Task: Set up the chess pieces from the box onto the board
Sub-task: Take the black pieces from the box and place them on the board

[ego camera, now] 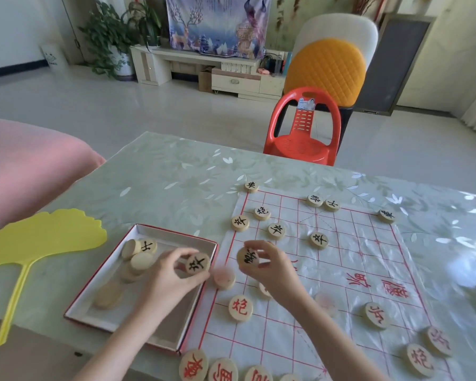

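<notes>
Two discs are aloft. The left hand (173, 273) has its grip pinched on the first disc (198, 264) above the box (176, 237) edge, and the right hand (272, 266) on the second disc (247, 257) over the paper board (368, 257). Eight black-lettered pieces (319, 240) stand beyond. At least five lie in the box on the desk (162, 182).

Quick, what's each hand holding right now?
Left hand: pinches a black-lettered piece over the box.
Right hand: pinches another black-lettered piece over the board.
</notes>
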